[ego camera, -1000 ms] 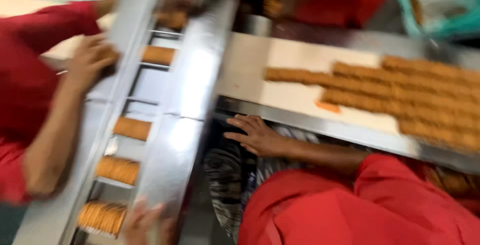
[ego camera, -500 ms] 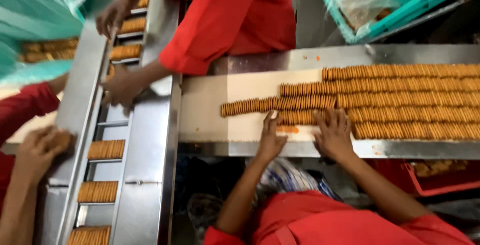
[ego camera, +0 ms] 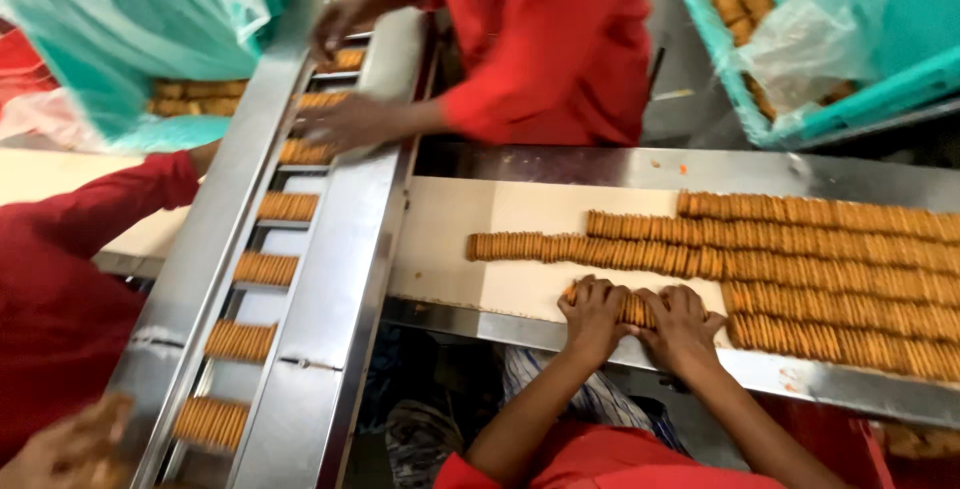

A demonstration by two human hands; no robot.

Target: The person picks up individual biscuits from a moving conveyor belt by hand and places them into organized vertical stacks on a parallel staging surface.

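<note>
Both of the wearer's hands were down on the cream flat conveyor belt [ego camera: 450,239], cupped around a short stack of round golden-brown biscuits standing on edge [ego camera: 633,307]. Left hand [ego camera: 596,315] pressed on the stack's left end, right hand [ego camera: 682,327] on its right end, fingers curled over the top, so the stack sat squeezed between the two palms; likely held that way to keep the row from toppling. The grip was narrow and closed on the biscuits, and only the middle of the stack showed between the hands. It lay at the belt's near edge, just beside the steel rim [ego camera: 560,334], with longer biscuit rows [ego camera: 830,259] behind and to the right. A co-worker in a red shirt [ego camera: 540,39] reached across the steel slotted feeder lane [ego camera: 265,289], which carried small biscuit batches. A teal plastic crate with a clear bag liner [ego camera: 800,39] stood at top right.
</note>
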